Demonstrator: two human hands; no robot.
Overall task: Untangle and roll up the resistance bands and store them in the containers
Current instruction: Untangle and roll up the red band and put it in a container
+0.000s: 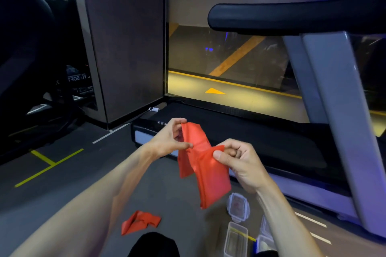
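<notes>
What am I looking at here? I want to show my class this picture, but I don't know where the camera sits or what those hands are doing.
There is one picture, from a camera worn on a person's head, looking forward and down; no robot is involved. The left hand and right hand both pinch a thin red stretchy resistance band, which hangs folded between them. On the grey floor lies a second crumpled red band. Near the right forearm sit clear plastic storage containers and a clear clip-on lid. The large machine behind is a black treadmill.
</notes>
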